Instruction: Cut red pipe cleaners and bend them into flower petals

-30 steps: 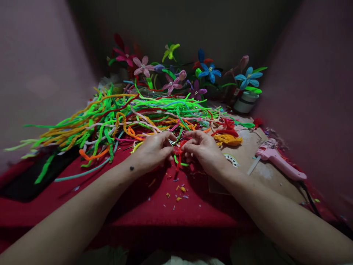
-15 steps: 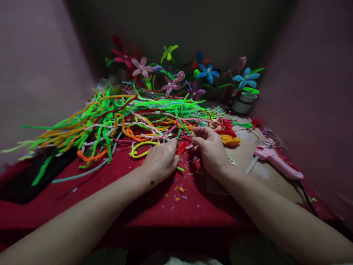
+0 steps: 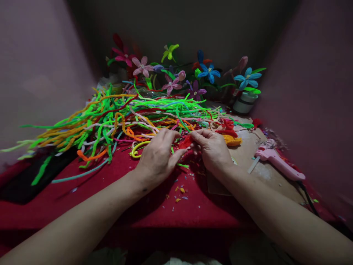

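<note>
My right hand [image 3: 213,149] pinches a red fuzzy pipe-cleaner piece [image 3: 185,142] between thumb and fingertips, low over the middle of the table. From the left, my left hand [image 3: 157,156] reaches toward the same piece, thumb and fingers apart; whether its fingertips touch it, I cannot tell. Beside my left hand lies a yellow loop [image 3: 135,151] that looks like a scissor handle. A short green pipe-cleaner bit [image 3: 183,166] rests under the left thumb. Past my right hand sit a yellow-orange fuzzy piece [image 3: 233,140] and another red one [image 3: 227,127].
A heap of colourful pipe cleaners [image 3: 110,121] spreads over the red cloth [image 3: 110,206]. Fuzzy flowers [image 3: 209,73] stand behind, near a white jar [image 3: 245,103]. On the right, a pink glue gun [image 3: 284,165] with a cord lies on cardboard [image 3: 267,184]. Several scraps [image 3: 180,190] litter the front.
My left hand has opened from a closed pinch, its thumb now apart from the fingers. My right hand has closed on the red piece.
</note>
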### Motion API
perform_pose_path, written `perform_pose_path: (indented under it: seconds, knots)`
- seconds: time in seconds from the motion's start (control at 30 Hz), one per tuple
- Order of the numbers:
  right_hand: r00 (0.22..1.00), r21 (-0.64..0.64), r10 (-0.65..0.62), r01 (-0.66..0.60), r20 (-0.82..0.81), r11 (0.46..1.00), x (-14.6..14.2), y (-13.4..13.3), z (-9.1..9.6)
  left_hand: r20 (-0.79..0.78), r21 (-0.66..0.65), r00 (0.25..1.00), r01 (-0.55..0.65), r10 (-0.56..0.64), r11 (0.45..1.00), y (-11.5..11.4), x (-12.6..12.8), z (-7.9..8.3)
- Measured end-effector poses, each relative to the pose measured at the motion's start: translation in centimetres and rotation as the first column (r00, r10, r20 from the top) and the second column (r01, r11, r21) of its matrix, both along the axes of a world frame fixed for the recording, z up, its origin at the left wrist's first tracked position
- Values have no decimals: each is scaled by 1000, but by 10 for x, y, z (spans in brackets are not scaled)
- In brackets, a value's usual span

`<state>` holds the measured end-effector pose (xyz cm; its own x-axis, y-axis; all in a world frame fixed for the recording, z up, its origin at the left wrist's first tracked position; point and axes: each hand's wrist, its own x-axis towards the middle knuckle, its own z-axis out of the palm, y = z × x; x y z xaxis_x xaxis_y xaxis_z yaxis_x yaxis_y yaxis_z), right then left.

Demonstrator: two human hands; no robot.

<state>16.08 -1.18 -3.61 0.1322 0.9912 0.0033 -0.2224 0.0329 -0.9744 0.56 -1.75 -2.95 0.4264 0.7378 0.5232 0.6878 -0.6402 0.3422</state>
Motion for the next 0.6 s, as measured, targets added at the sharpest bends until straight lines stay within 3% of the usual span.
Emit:
perform_pose_path:
  seconds: [0.23, 0.4, 0.5, 0.6]
  knots:
    - [988, 26, 128, -127, -87, 992, -5, -5, 1, 152, -198, 988, 40, -10, 979, 8, -5, 10]
    - [981, 44, 116, -124, 155, 991, -5, -8, 5, 225, -289, 972, -5, 73, 957, 7, -5, 9]
    - [950, 103, 66, -102, 306, 989, -4, -10, 4, 242, -308, 969, 26, 52, 951, 7, -6, 10]
    - [938, 159, 24, -83, 345, 984, -2, -10, 2, 278, -299, 961, 71, 16, 952, 6, -6, 12]
